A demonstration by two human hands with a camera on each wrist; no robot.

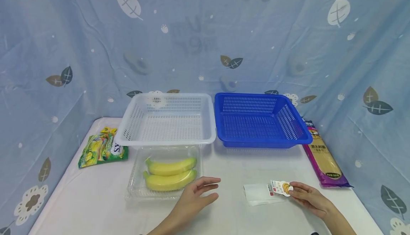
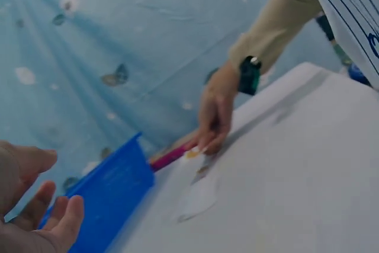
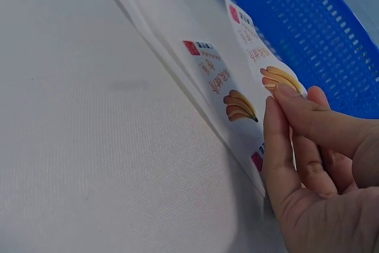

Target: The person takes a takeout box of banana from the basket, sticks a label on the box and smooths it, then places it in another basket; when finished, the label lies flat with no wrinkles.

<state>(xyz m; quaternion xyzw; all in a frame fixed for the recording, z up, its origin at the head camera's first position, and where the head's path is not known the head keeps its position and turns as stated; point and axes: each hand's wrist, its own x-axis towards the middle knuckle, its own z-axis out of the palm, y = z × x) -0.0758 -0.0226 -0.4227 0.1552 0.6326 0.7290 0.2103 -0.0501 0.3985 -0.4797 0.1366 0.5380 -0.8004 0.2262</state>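
My right hand pinches a white sticker label printed with bananas, between thumb and fingertips. Beneath it lies a pale label sheet; the right wrist view shows another banana label on that sheet. My left hand is held with spread, loosely bent fingers and nothing in them, by the lower right corner of a clear plastic box. Two bananas lie inside this box. In the left wrist view, the left hand's fingers overlap the blue basket.
A white basket and a blue basket stand side by side at the back. The white one overlaps the clear box's far edge. On the left lies a green and yellow snack bag, on the right a purple noodle packet.
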